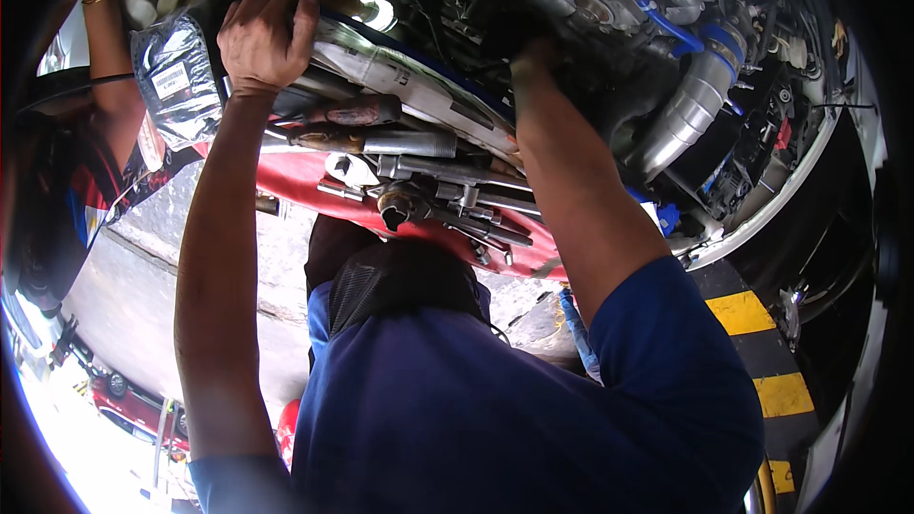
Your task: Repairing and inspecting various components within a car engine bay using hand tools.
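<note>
My left hand (268, 38) is up at the front of an open engine bay, its fingers bent over the edge beside a long white panel (400, 81). My right hand (535, 49) reaches deep among the dark engine parts, where shadow hides its fingers and whatever they touch. Between my arms, hand tools lie along the front of the car on a red cover (295, 179): a ratchet (352, 169), a thick metal tube (409, 143), and several sockets and extension bars (476, 224). A lit round lamp (378, 12) shines just right of my left hand.
A clear plastic packet (173, 76) with a white label lies left of my left hand. Another person's arm (114, 86) reaches in at the far left. A ribbed silver pipe (693, 105) and a blue hose (671, 29) are at the right. Yellow-black striping (741, 312) marks the floor.
</note>
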The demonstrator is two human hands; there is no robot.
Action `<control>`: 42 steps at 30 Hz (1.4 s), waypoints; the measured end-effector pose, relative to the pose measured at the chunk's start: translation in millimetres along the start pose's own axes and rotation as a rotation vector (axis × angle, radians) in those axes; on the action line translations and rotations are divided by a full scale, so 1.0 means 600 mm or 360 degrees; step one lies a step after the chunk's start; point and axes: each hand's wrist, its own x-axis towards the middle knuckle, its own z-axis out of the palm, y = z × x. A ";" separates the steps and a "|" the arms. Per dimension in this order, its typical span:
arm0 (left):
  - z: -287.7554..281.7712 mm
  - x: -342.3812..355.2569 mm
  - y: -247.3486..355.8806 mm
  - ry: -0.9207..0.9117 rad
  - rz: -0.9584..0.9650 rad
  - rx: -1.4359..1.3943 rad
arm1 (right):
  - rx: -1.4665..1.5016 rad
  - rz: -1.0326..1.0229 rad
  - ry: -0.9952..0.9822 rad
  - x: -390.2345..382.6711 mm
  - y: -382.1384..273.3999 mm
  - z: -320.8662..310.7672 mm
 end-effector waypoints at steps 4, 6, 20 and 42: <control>0.001 0.001 0.007 0.0000 0.0006 -0.0011 | 0.0057 0.0032 -0.0050 0.031 0.016 -0.005; 0.002 0.004 0.010 0.0003 0.0007 -0.0015 | 0.0087 0.0041 -0.0074 0.054 0.017 -0.008; 0.002 -0.010 -0.010 0.0019 -0.0024 0.0053 | 0.0350 0.0168 -0.0271 0.091 0.050 -0.029; 0.004 -0.003 0.001 0.0056 0.0041 0.0022 | 0.0756 0.0364 -0.0498 0.165 0.098 -0.072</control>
